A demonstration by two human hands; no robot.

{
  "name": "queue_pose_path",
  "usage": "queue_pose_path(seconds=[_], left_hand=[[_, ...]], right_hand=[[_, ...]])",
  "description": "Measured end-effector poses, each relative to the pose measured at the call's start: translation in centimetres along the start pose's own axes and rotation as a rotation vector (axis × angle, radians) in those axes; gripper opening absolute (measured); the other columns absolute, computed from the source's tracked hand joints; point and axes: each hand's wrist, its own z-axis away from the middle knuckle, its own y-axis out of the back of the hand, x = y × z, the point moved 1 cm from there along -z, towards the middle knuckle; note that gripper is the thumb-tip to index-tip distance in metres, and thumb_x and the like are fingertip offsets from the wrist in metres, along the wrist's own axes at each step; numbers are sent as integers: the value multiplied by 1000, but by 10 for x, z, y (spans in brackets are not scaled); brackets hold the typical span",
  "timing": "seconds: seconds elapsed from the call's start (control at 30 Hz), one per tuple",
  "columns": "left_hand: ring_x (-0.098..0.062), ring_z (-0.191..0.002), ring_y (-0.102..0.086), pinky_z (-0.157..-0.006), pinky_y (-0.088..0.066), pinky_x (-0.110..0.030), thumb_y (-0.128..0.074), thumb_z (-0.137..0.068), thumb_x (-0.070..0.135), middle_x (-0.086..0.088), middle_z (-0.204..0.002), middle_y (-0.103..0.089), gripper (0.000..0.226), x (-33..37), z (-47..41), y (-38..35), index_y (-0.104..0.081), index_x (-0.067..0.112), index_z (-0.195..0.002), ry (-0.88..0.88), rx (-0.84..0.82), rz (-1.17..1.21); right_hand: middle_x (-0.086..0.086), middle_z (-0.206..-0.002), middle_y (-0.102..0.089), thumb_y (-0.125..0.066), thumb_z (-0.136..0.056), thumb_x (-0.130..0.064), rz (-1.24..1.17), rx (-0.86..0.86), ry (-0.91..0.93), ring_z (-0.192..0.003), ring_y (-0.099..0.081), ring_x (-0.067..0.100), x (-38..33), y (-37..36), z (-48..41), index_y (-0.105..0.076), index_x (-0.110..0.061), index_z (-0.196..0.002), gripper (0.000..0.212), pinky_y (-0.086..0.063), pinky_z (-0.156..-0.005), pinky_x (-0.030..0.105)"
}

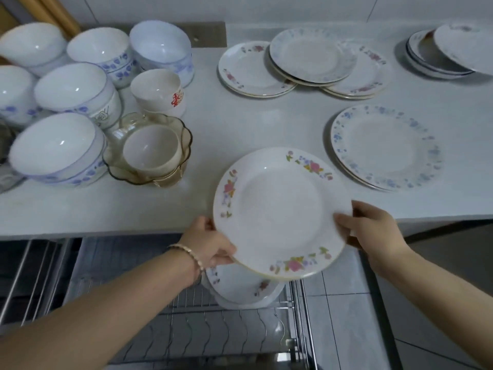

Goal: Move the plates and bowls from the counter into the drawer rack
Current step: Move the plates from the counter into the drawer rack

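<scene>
White counter [240, 124]: at left, a cluster of stacked white bowls [72, 86], several with blue flower print, beside an amber glass dish [149, 153] holding a small white cup. At back centre, overlapping floral plates [301, 65]. At far right, blue-rimmed plates [437, 54]. Near the front edge, right, a blue-flowered plate stack [384, 148].

Below, wire drawer rack [226, 324]: floral plates [242, 287].

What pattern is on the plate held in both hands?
White plate with pink flower sprays on its rim; head view.
</scene>
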Motion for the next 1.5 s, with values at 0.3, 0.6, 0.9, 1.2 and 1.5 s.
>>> queue_pose_path(seconds=[0.3,0.6,0.9,1.2,1.5], left_hand=[[-27,-92,-64,-65,-61,-36,-66,-65,-25,-6,-101,-62,69,-90,56,38,-45,23,-111,91,-89,-239],[-33,-90,-62,-74,-59,-47,-60,-66,-30,-11,-96,-62,52,-148,12,68,-49,16,-87,349,-53,-296],[-35,-109,-63,-89,-55,-41,-62,-73,-22,-19,-121,-64,53,-159,-109,52,-58,0,-121,378,194,-427],[-29,-116,-60,-98,-46,-30,-66,-76,-12,-13,-127,-63,48,-150,-156,44,-60,1,-122,245,378,-561],[-30,-114,-59,-97,-47,-32,-56,-79,-11,-13,-123,-65,49,-168,-164,43,-60,9,-124,94,402,-466]], right_hand=[[17,-100,-67,-55,-88,6,136,-107,-117,-89,-62,31,63,-4,88,-60,-8,-111,27,-53,-84,45],[12,-82,-60,-51,-87,11,149,-116,-424,-67,-57,23,158,-52,75,-60,0,-107,24,-55,-55,28],[23,-116,-63,-51,-84,7,143,56,-530,-104,-60,38,230,-107,-40,-56,2,-126,42,-49,-98,49],[21,-113,-66,-51,-83,1,167,215,-462,-77,-53,24,251,-136,-83,-62,-2,-122,40,-41,-43,16],[14,-119,-62,-47,-83,-2,179,313,-397,-98,-63,35,258,-152,-82,-60,-9,-122,42,-50,-74,30]])
